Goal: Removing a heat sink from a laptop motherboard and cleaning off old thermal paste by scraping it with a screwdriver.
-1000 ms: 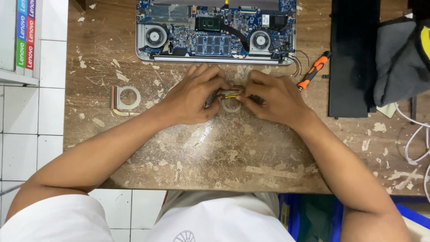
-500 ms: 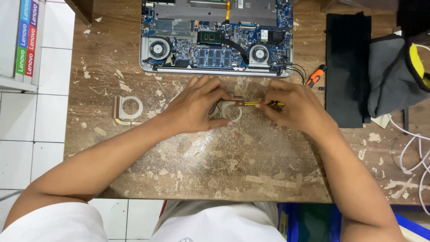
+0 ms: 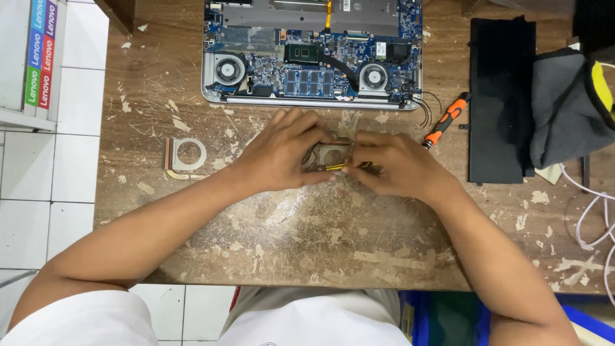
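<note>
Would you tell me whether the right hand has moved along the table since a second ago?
No; the right hand stays just below the open laptop, beside the orange screwdriver.

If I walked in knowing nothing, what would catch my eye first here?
Probably the opened laptop at the far edge of the worn wooden table, its blue circuit board and two round fans bare. Just in front, the left hand and right hand meet over a small metal part. An orange-handled screwdriver lies to the right.

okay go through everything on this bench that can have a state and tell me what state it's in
laptop: bottom cover off, board and both fans exposed
metal fan housing: held on the bench by left hand
yellow-handled tool: gripped by right hand
orange screwdriver: lying unused
ring-shaped metal part: lying apart, untouched
</note>
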